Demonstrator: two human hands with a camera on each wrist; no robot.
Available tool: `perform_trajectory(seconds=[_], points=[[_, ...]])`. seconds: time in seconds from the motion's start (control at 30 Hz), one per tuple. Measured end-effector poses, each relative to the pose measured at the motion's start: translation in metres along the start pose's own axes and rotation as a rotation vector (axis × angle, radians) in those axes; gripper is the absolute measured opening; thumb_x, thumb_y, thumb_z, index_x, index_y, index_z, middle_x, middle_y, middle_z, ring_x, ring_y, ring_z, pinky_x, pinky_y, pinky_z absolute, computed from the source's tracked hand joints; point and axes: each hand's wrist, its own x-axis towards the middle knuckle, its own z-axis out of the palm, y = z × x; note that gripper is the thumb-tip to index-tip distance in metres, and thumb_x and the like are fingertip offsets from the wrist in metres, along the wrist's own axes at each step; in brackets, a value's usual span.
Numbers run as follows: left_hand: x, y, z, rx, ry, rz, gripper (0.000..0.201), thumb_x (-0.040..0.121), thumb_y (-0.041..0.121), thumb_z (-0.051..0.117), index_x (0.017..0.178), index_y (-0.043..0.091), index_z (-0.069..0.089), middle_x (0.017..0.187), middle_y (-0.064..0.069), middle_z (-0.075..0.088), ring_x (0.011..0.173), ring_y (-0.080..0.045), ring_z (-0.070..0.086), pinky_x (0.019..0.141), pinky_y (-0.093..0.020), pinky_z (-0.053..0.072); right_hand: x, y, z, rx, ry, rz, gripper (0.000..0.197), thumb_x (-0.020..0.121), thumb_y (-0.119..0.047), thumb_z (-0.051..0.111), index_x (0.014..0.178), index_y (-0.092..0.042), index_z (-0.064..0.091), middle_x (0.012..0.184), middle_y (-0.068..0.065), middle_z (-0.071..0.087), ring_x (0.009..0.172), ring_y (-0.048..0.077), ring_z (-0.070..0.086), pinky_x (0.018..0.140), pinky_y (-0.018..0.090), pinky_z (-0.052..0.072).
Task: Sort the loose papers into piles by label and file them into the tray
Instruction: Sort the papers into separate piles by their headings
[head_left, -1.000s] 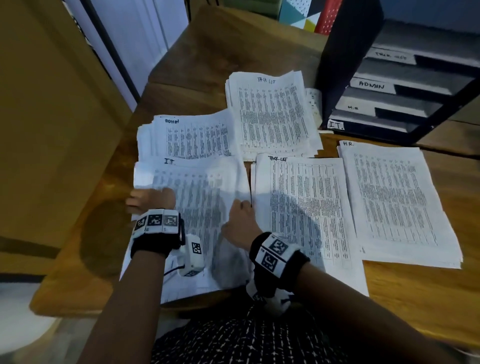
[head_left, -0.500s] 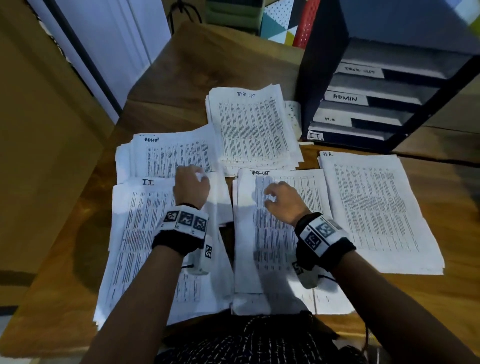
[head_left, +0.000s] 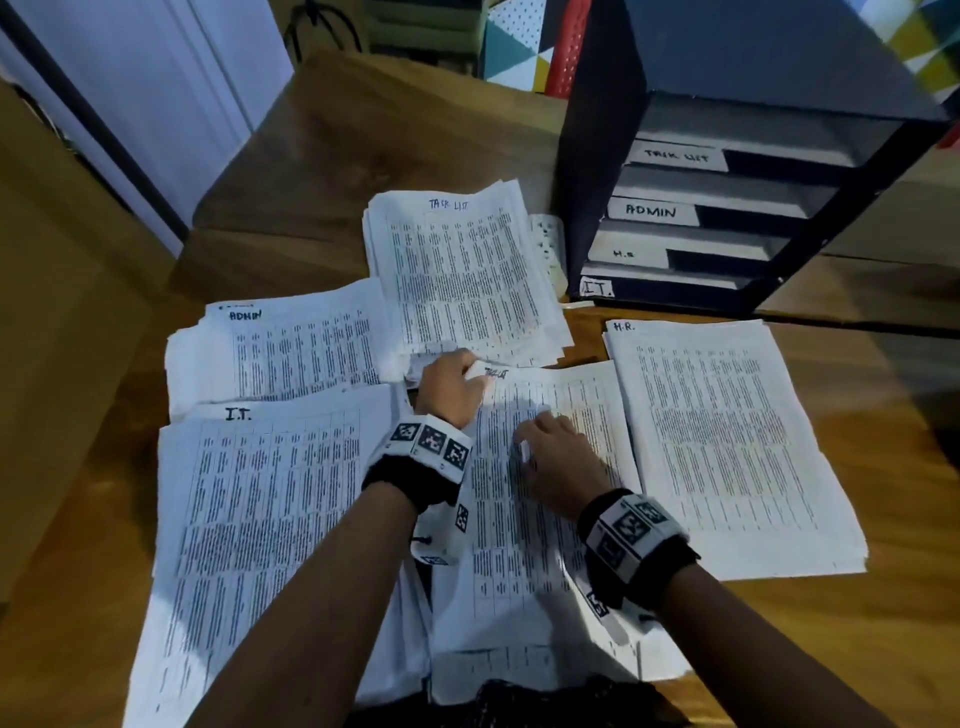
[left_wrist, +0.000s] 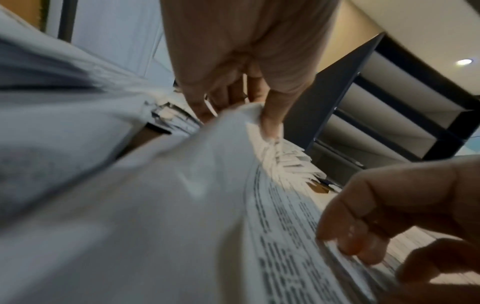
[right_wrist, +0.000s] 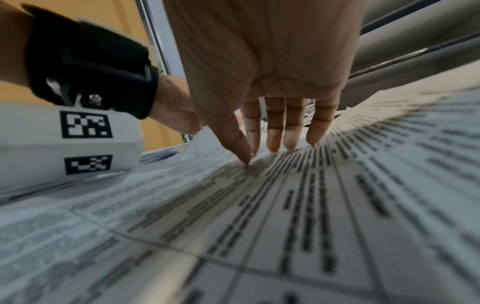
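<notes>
Wooden desk under paper piles — left hand pinching a sheet corner, right hand spread flat.

The near half of the wooden table is covered by paper piles lying edge to edge, so little bare wood is left between them. The far right is blocked by the upright dark tray, just beside the farthest pile. Open tabletop is left behind the piles on the far left, and along the right edge.
</notes>
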Motion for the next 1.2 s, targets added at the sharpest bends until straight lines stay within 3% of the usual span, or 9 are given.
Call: perform_trajectory(seconds=[0.17, 0.27, 0.4, 0.6, 0.7, 0.8, 0.93, 1.07, 1.2], points=[[-0.021, -0.004, -0.025, -0.283, -0.516, 0.141, 0.015, 0.081, 0.013, 0.068, 0.077, 0.013, 0.054, 0.074, -0.002, 0.051, 0.067, -0.003, 0.052, 0.066, -0.021, 0.039, 0.003, -0.001, -0.013, 0.152, 0.304, 0.088, 0.073, 0.075, -0.015, 0.065, 0.141, -0.014, 0.032, 0.145, 0.01, 0.032, 0.129, 0.029, 0.033, 0.102, 0.048, 0.034], [-0.032, -0.01, -0.033, -0.294, -0.659, 0.057, 0.024, 0.085, 0.022, 0.063, 0.068, 0.01, 0.052, 0.068, -0.006, 0.05, 0.059, -0.008, 0.047, 0.054, -0.013, 0.035, 0.004, 0.003, -0.014, 0.03, 0.402, -0.118, 0.035, 0.066, -0.01, 0.076, 0.1, -0.014, 0.067, 0.12, 0.009, 0.059, 0.121, 0.025, 0.044, 0.094, 0.055, 0.035], [-0.026, -0.018, -0.035, -0.293, -0.383, 0.007, 0.044, 0.097, 0.039, 0.037, 0.078, 0.01, 0.065, 0.102, -0.01, 0.066, 0.093, -0.017, 0.057, 0.088, -0.029, 0.039, -0.008, 0.001, -0.013, -0.048, 0.458, -0.339, 0.01, 0.071, -0.015, 0.057, 0.061, -0.016, 0.06, 0.075, -0.004, 0.066, 0.086, 0.016, 0.065, 0.081, 0.042, 0.044], [-0.015, -0.034, -0.022, 0.211, -0.245, 0.027, 0.017, 0.093, 0.017, 0.046, 0.096, 0.004, 0.056, 0.097, -0.012, 0.053, 0.095, -0.024, 0.05, 0.087, -0.036, 0.04, -0.021, 0.001, -0.002, -0.068, 0.35, -0.377, 0.022, 0.069, -0.021, 0.037, 0.063, -0.015, 0.057, 0.066, -0.004, 0.064, 0.062, 0.011, 0.064, 0.069, 0.048, 0.051], [-0.021, -0.033, -0.021, 0.197, -0.212, 0.05, 0.028, 0.093, 0.019, 0.047, 0.118, 0.007, 0.052, 0.126, -0.01, 0.05, 0.12, -0.023, 0.045, 0.104, -0.042, 0.036, -0.018, 0.002, -0.004, 0.003, 0.332, -0.361, 0.027, 0.073, -0.02, 0.038, 0.064, -0.014, 0.062, 0.066, -0.002, 0.067, 0.063, 0.015, 0.065, 0.076, 0.021, 0.039], [-0.029, -0.021, -0.026, 0.025, -0.143, 0.118, 0.043, 0.092, 0.042, 0.046, 0.119, 0.01, 0.056, 0.131, -0.007, 0.051, 0.124, -0.019, 0.043, 0.108, -0.038, 0.031, -0.008, -0.001, -0.019, -0.039, 0.305, -0.218, 0.023, 0.089, -0.018, 0.044, 0.083, -0.015, 0.066, 0.086, 0.001, 0.069, 0.092, 0.019, 0.062, 0.098, 0.048, 0.03], [-0.044, -0.006, -0.034, -0.579, -0.36, 0.037, 0.076, 0.063, 0.078, 0.054, 0.113, 0.02, 0.058, 0.11, 0.005, 0.062, 0.104, -0.008, 0.057, 0.097, -0.026, 0.043, 0.016, -0.009, -0.059, 0.047, 0.363, -0.016, 0.031, 0.091, -0.015, 0.052, 0.122, -0.017, 0.056, 0.111, 0.001, 0.063, 0.116, 0.018, 0.048, 0.106, 0.036, 0.013], [-0.042, -0.007, -0.034, -0.423, -0.209, -0.01, 0.028, 0.088, 0.015, 0.059, 0.11, -0.003, 0.06, 0.104, -0.016, 0.066, 0.099, -0.028, 0.063, 0.085, -0.033, 0.049, 0.046, -0.026, -0.106, 0.185, 0.625, 0.041, 0.03, 0.088, -0.012, 0.056, 0.117, -0.015, 0.056, 0.099, -0.003, 0.058, 0.109, 0.02, 0.051, 0.103, 0.034, 0.02], [-0.008, -0.009, -0.053, -0.45, 0.102, -0.151, 0.011, 0.092, 0.01, 0.052, 0.092, 0.002, 0.06, 0.093, -0.019, 0.063, 0.086, -0.025, 0.058, 0.083, -0.037, 0.047, 0.067, -0.027, -0.127, 0.298, 0.78, 0.149, 0.054, 0.083, -0.016, 0.061, 0.132, -0.016, 0.041, 0.137, 0.005, 0.042, 0.129, 0.024, 0.032, 0.107, 0.041, 0.02]])
